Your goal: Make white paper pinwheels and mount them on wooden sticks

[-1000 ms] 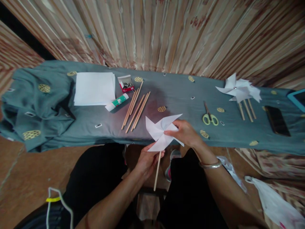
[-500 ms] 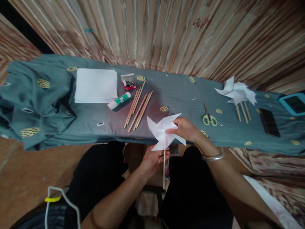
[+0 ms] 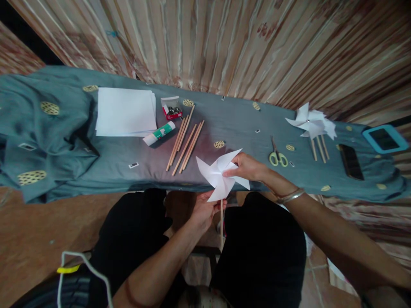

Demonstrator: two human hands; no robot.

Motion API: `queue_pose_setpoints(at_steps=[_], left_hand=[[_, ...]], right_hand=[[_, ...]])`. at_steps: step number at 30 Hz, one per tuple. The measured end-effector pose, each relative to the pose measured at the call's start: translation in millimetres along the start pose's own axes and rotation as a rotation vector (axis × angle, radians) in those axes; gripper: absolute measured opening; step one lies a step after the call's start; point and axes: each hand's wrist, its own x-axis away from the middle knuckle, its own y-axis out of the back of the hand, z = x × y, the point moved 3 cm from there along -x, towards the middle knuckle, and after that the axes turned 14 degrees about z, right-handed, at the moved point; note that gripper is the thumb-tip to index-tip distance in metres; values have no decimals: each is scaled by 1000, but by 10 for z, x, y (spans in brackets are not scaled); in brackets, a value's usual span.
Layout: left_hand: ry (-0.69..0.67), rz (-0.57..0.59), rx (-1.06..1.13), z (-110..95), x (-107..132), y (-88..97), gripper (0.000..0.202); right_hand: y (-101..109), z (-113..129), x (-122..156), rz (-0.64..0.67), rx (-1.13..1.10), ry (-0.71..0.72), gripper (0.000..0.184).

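A white paper pinwheel (image 3: pixel 214 173) on a thin wooden stick (image 3: pixel 221 226) hangs over the near edge of the table. My left hand (image 3: pixel 203 209) is closed on the stick just under the paper. My right hand (image 3: pixel 247 167) pinches the pinwheel's centre from the right, fingers pressed on the folded blades. The stick points straight down between my knees.
On the grey-blue cloth (image 3: pixel 128 162) lie several loose wooden sticks (image 3: pixel 184 143), a glue stick (image 3: pixel 159 133), a small box of pins (image 3: pixel 171 110), a stack of white paper (image 3: pixel 125 112), green-handled scissors (image 3: pixel 277 155), finished pinwheels (image 3: pixel 311 124), a black phone (image 3: pixel 350 161) and a blue-cased tablet (image 3: pixel 384 138).
The stick has swung from slanting to vertical under the pinwheel. Both hands keep their hold, and the view has shifted a little.
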Motion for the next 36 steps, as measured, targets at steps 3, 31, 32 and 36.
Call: queue_pose_setpoints(at_steps=[3, 31, 32, 36], left_hand=[[2, 0, 16, 5, -6, -1, 14], [-7, 60, 14, 20, -67, -1, 44], [-7, 59, 16, 22, -72, -1, 43], [-12, 66, 10, 17, -92, -1, 40]], right_hand=[[1, -12, -27, 28, -37, 29, 8], [26, 49, -91, 138, -26, -92, 11], [21, 39, -95, 136, -21, -93, 11], [10, 16, -122, 118, 9, -49, 14]])
